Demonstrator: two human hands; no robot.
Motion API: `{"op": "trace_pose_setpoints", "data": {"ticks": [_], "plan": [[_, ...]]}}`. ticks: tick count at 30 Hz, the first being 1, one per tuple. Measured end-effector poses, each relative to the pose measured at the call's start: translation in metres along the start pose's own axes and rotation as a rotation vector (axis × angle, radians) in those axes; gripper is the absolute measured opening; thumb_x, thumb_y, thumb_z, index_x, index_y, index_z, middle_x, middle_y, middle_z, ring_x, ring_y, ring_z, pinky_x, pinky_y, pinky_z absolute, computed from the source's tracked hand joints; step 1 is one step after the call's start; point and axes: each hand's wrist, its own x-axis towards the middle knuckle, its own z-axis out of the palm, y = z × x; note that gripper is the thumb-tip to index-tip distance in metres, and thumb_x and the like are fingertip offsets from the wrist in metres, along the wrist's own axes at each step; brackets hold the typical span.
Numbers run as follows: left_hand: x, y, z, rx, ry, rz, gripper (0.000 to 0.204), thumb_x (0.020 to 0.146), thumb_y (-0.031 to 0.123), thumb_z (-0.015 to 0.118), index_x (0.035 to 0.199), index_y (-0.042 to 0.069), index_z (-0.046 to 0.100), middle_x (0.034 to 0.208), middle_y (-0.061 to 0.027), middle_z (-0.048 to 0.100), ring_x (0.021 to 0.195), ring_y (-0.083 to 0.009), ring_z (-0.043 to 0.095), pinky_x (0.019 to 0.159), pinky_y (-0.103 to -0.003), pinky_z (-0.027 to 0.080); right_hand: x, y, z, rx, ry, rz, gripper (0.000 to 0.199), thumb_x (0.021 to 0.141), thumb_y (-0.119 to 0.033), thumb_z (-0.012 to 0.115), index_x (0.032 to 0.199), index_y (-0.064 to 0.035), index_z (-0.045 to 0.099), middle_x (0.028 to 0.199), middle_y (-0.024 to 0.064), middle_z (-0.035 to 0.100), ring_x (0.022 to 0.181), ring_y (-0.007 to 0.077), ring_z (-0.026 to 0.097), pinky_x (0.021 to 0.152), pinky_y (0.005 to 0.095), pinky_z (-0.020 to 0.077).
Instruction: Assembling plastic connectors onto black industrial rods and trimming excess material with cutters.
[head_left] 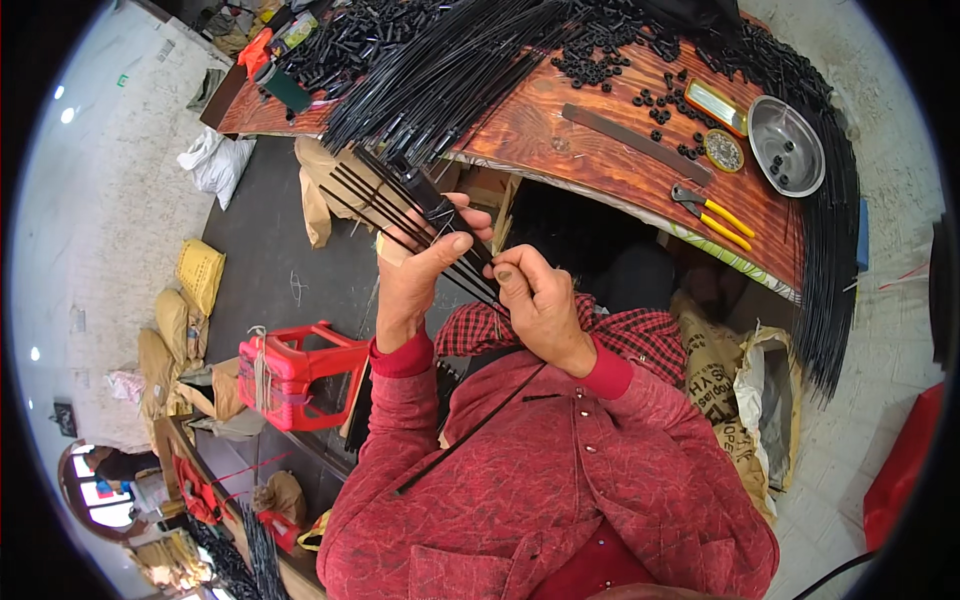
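Observation:
Both my hands are over my lap, working on what looks like a black umbrella frame (437, 208), with a thick tubular part and several thin ribs fanning out to the upper left. My left hand (412, 272) wraps round it from the left, with the ribs passing across the palm. At the ribs' lower ends my right hand (545, 305) pinches, thumb against forefinger; what lies between those fingertips is too small to make out. A thin black rod (455, 448) slants across my jacket below the hands.
On the wooden table (530, 130) ahead lie a bundle of black rods (440, 80), a flat metal strip (635, 143), yellow-handled nippers (715, 215), a metal bowl (812, 165) and a small round dish (723, 152). A red plastic stool (275, 380) stands left, an open sack (765, 400) right.

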Motion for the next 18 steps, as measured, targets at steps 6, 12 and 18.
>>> {"op": "trace_pose_setpoints", "data": {"ticks": [6,12,18], "plan": [[-0.001,0.003,0.002,0.013,-0.003,0.000,0.040,0.078,0.002,0.071,0.115,-0.004,0.059,0.096,-0.0152,0.070,0.088,-0.0241,0.069,0.082,-0.036,0.055,-0.003,0.005,0.003,-0.092,0.022,-0.086,0.012,0.097,-0.011,0.053,0.096,0.0007,0.055,0.064,0.0086,0.062,0.054,0.0158,0.059,0.050,0.0290,0.0431],[-0.001,-0.001,-0.003,-0.012,-0.017,0.014,0.038,0.077,0.002,0.071,0.113,-0.004,0.059,0.094,-0.0156,0.070,0.086,-0.0253,0.069,0.081,-0.037,0.055,-0.001,-0.003,-0.001,-0.182,-0.018,-0.003,0.011,0.093,-0.009,0.058,0.094,0.0002,0.052,0.064,0.0135,0.061,0.054,0.0244,0.062,0.050,0.0342,0.0443],[0.000,-0.002,-0.003,0.031,0.005,0.017,0.039,0.078,0.006,0.069,0.113,-0.003,0.056,0.093,-0.0157,0.068,0.083,-0.0276,0.068,0.078,-0.039,0.056,0.000,0.004,0.004,-0.229,0.003,-0.053,0.013,0.090,-0.008,0.061,0.090,-0.0005,0.050,0.063,0.0148,0.059,0.054,0.0304,0.062,0.049,0.0373,0.0443]]}}
